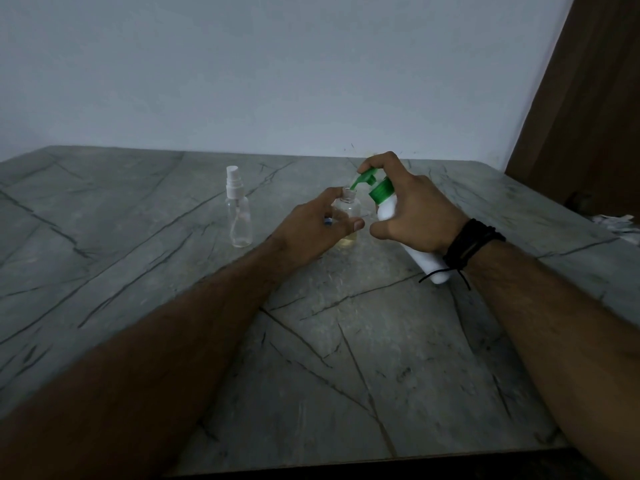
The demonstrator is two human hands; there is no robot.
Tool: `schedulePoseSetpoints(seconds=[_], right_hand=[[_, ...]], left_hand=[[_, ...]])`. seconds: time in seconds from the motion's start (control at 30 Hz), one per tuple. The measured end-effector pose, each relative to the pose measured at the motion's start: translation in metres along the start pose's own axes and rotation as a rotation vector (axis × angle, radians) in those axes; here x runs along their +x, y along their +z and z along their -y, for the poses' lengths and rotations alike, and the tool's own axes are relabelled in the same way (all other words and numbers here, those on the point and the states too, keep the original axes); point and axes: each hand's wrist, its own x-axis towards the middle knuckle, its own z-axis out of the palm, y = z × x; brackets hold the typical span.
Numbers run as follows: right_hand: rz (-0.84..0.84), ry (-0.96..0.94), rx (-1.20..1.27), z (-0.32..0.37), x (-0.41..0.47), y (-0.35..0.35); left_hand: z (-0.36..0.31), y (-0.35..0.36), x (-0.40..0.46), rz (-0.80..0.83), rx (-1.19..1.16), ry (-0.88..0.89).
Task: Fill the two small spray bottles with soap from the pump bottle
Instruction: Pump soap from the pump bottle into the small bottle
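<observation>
Your right hand [412,206] gripping tilted pump bottle [388,206], spout over open bottle [346,216] held by your left hand [311,226], capped bottle [239,209] beside

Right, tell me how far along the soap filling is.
Done: nothing finished. One small spray bottle is uncapped with a little yellowish soap at its bottom. In hand: the left hand holds that bottle, while the right hand tilts the pump bottle, its green nozzle at the open neck. Left: topping this one up, then the capped, seemingly empty spray bottle beside it.
</observation>
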Motion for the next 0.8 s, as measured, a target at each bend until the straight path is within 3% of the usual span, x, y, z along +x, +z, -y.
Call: schedulePoseSetpoints(seconds=[0.8], right_hand=[[-0.004, -0.009, 0.017, 0.0016, 0.0006, -0.0001]], left_hand=[[-0.0034, -0.0011, -0.0015, 0.001, 0.016, 0.001]])
